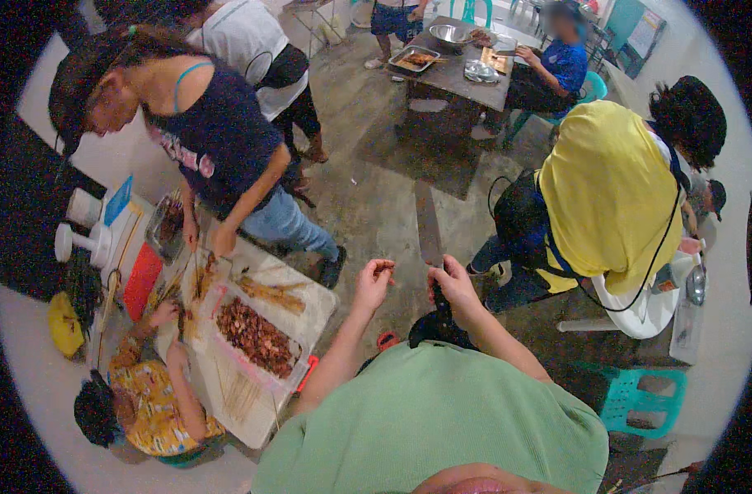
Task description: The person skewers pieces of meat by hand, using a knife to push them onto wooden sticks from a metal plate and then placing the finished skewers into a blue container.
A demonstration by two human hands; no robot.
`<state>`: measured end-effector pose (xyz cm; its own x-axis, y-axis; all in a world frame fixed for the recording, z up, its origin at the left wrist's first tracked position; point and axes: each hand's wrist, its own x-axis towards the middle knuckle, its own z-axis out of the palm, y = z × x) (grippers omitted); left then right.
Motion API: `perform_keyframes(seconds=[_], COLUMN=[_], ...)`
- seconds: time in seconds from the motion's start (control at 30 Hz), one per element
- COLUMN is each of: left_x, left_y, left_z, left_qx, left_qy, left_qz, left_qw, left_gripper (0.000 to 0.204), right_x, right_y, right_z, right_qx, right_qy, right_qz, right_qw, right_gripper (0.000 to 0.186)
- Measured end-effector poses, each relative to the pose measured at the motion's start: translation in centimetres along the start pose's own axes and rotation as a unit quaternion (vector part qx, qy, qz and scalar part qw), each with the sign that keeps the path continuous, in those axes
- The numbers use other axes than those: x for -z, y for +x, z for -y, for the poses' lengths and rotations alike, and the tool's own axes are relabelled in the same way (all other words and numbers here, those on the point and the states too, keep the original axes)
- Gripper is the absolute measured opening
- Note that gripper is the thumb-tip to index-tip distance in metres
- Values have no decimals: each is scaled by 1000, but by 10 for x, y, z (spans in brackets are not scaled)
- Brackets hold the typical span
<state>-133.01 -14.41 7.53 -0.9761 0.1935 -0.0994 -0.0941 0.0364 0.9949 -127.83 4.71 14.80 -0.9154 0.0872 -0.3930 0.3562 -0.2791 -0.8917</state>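
Observation:
My right hand (pixel 448 284) grips a long, wide-bladed knife (pixel 429 226) by its dark handle, with the blade raised and pointing forward. My left hand (pixel 376 276) is held up to its left, away from the knife, with fingers loosely curled and apart, holding nothing, with reddish smears on them. Left of me, a pale table (pixel 310 329) bears a clear tray of chopped reddish meat (pixel 256 337), bundles of skewers (pixel 269 292) and a red board (pixel 141 280). Two other people (pixel 203 140) (pixel 158 395) have their hands among the skewers there.
A person draped in yellow (pixel 607 189) sits at right beside a white plastic chair (pixel 635 317). A teal stool (pixel 644 402) stands lower right. Ahead, a person in blue (pixel 561 70) sits at a dark table (pixel 442 78) with trays and a bowl. Another person (pixel 252 66) stands behind at left.

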Motion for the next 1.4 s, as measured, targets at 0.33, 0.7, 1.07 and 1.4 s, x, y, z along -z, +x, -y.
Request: perform_keyframes(seconds=[0.33, 0.7, 1.07, 1.4], left_x=[-8, -16, 24, 82], left_y=[136, 252, 363, 407], left_z=[-14, -50, -61, -69], left_qx=[17, 77, 20, 49], left_qy=[8, 12, -21, -6], left_qz=[-23, -32, -44, -125], left_qw=[1000, 996, 999, 991], left_gripper=[17, 16, 16, 16], right_x=[27, 41, 21, -55], right_y=[161, 277, 361, 441], right_z=[73, 156, 166, 187], right_qx=[21, 10, -141, -104], right_qy=[-56, -6, -32, -195], right_qz=[22, 24, 92, 209], right_qw=[998, 1000, 985, 953], right_gripper=[18, 20, 18, 12])
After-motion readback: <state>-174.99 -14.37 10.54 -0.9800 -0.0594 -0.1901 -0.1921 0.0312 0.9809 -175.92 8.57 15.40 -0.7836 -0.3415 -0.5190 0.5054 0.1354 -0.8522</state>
